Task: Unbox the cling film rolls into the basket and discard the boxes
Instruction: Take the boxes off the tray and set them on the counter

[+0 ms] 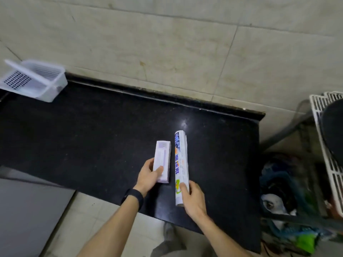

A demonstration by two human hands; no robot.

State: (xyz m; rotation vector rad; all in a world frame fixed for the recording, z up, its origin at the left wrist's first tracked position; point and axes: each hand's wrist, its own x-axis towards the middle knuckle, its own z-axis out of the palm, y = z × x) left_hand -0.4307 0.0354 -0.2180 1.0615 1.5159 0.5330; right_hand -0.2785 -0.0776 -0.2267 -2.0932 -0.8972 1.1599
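Two cling film packages lie side by side on the black counter (92, 136). My left hand (149, 176) grips the near end of a short pale purple box (162, 158). My right hand (193, 198) holds the near end of a longer white package with blue and orange print (181, 164), which may be a box or a wrapped roll. A clear white plastic basket (35, 80) with a perforated insert stands at the counter's far left corner, well away from both hands.
A tiled wall rises behind the counter. To the right, below the counter's edge, a dark bin (284, 197) holds bags and rubbish. A white slatted rack (328, 145) stands at the far right. A grey appliance top is at lower left.
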